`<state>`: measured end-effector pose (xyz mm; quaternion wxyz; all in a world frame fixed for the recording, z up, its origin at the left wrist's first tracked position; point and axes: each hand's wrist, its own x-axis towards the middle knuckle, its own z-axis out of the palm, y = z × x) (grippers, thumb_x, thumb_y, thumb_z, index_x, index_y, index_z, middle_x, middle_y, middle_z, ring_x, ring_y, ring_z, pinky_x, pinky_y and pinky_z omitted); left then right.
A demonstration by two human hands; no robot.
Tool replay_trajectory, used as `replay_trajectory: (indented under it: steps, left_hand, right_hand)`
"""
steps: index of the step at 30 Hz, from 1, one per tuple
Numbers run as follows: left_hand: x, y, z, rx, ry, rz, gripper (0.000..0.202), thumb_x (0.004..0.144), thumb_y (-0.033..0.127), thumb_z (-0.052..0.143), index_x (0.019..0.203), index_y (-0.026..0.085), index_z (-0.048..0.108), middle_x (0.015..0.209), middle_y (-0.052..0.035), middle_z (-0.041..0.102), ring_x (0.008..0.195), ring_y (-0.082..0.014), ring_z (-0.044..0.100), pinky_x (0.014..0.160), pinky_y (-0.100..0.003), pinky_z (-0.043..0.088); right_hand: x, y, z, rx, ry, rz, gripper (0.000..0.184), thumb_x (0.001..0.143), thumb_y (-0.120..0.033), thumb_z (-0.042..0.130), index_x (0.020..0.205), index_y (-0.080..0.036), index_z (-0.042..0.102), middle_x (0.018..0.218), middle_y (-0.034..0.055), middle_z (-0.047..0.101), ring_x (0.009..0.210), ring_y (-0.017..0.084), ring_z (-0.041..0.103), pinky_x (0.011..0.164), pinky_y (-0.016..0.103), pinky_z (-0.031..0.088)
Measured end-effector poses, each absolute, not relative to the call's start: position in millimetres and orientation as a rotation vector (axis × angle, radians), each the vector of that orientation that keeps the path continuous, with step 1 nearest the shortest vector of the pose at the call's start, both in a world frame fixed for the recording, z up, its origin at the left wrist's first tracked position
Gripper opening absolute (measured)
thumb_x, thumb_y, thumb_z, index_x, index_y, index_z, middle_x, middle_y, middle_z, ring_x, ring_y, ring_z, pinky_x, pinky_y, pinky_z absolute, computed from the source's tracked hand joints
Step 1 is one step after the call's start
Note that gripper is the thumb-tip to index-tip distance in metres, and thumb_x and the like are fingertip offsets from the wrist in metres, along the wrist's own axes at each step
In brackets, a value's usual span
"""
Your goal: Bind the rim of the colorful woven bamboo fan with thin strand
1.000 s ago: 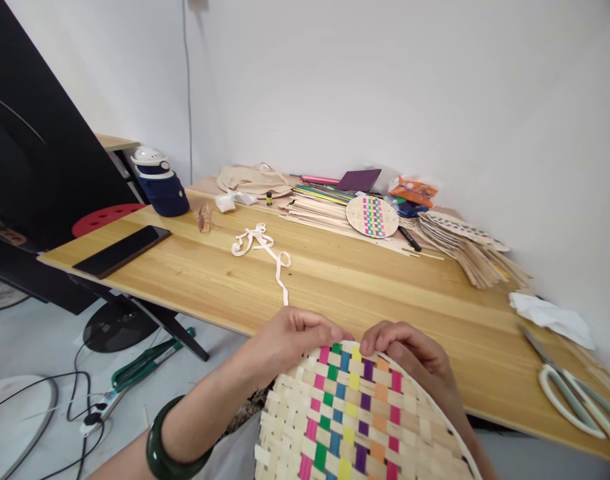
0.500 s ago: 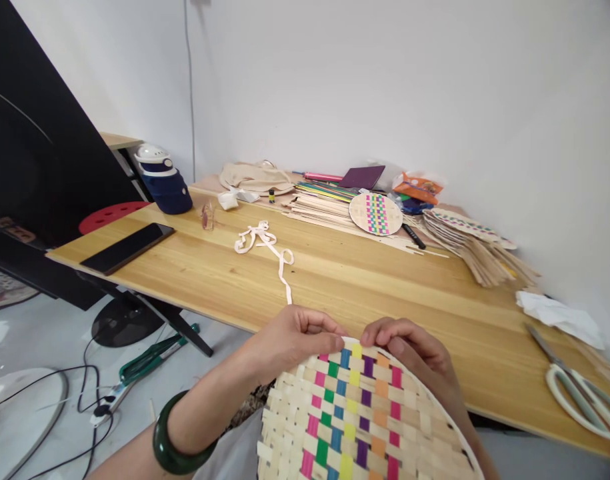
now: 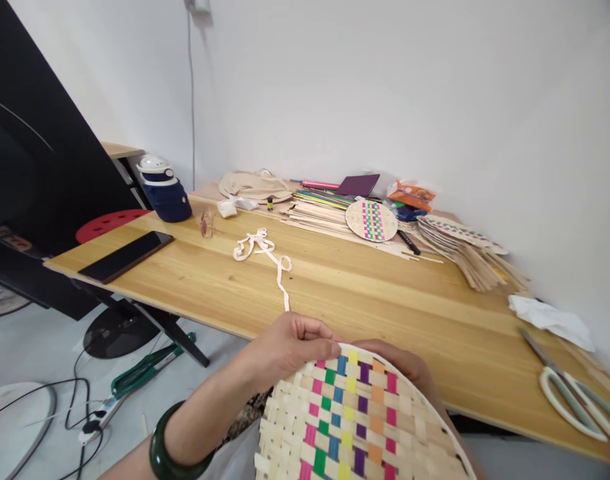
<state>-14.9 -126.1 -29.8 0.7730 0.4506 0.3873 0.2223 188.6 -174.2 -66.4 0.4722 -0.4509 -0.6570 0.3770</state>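
Observation:
A round woven bamboo fan (image 3: 329, 420) with pink, green, blue, yellow, purple and orange strips stands tilted in front of me. White ribbon binds its top and right edge, while strip ends stick out on its left side. My left hand (image 3: 289, 347) is closed on the top rim, thumb on the near face, a green bangle on that wrist. Behind the upper right rim is my right hand (image 3: 405, 363), its fingers against the fan's back and partly hidden. Loose white ribbon (image 3: 282, 283) runs from my left hand across the table.
Scissors (image 3: 567, 393) and white paper (image 3: 552, 320) lie at the right of the table (image 3: 209, 287). Along the wall are bamboo strips (image 3: 315, 220), a finished woven disc (image 3: 372, 221) and stacked fans (image 3: 459, 247). A phone (image 3: 127, 257) and blue jug (image 3: 165, 193) are left.
My right hand has slid from the top of the rim to behind the fan, its thumb now out of sight. The left hand keeps its pinch. The view has tilted slightly up.

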Motion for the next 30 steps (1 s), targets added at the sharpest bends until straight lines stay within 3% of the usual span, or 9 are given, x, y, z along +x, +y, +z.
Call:
replay_trajectory:
  steps: [6,13,18,21,23,30]
  left_hand:
    - [-12.5,-125.6,-29.9,0.987,0.826,0.449,0.025,0.065,0.035,0.078,0.078,0.014,0.073,0.073,-0.0030,0.071,0.062,-0.0112,0.060,0.060,-0.022,0.045]
    - [-13.4,-123.9,-32.5,1.015,0.806,0.429,0.023,0.068,0.035,0.076,0.080,0.015,0.073,0.076,-0.0033,0.072,0.063,-0.0118,0.062,0.061,-0.023,0.046]
    - [-12.5,-123.7,-34.7,1.009,0.774,0.430,0.017,0.070,0.031,0.075,0.079,0.017,0.073,0.074,-0.0008,0.071,0.063,-0.0098,0.061,0.061,-0.020,0.045]
    - [-11.8,-123.6,-34.0,1.029,0.753,0.406,0.016,0.073,0.030,0.073,0.081,0.017,0.074,0.074,-0.0001,0.071,0.062,-0.0087,0.060,0.059,-0.019,0.045]
    - [-11.4,-123.1,-32.6,1.032,0.722,0.399,0.014,0.074,0.029,0.073,0.081,0.017,0.074,0.073,0.0005,0.071,0.061,-0.0079,0.060,0.059,-0.018,0.045]
    - [-6.8,-121.4,-34.7,1.058,0.645,0.425,0.008,0.075,0.023,0.072,0.079,0.017,0.075,0.069,0.0020,0.070,0.059,-0.0053,0.058,0.056,-0.015,0.043]
  right_hand:
    - [187.1,-181.3,-42.3,-1.144,-1.547,1.119,0.024,0.071,-0.029,0.073,0.094,-0.025,0.078,0.092,0.0046,0.075,0.081,0.023,0.072,0.071,0.028,0.059]
    - [188.7,-184.6,-41.4,-1.102,-1.571,1.062,0.021,0.072,-0.027,0.074,0.092,-0.028,0.078,0.089,0.0025,0.076,0.079,0.023,0.071,0.067,0.027,0.058]
    - [195.4,-183.0,-45.2,-1.019,-1.686,1.005,0.024,0.078,-0.029,0.071,0.102,-0.029,0.074,0.092,0.0038,0.073,0.078,0.021,0.067,0.069,0.029,0.053]
    - [197.4,-178.0,-37.6,-1.078,-1.795,0.968,0.014,0.085,-0.029,0.063,0.093,-0.024,0.073,0.076,0.0033,0.067,0.064,0.016,0.058,0.059,0.026,0.047]
    - [198.5,-173.0,-29.7,-1.153,-1.875,0.949,0.018,0.089,-0.029,0.057,0.082,-0.020,0.072,0.069,0.0025,0.063,0.060,0.013,0.054,0.054,0.023,0.043]
    - [204.9,-157.6,-16.4,-1.095,-2.055,1.072,0.024,0.092,-0.028,0.052,0.081,-0.018,0.071,0.073,0.0019,0.065,0.063,0.011,0.057,0.053,0.019,0.040]
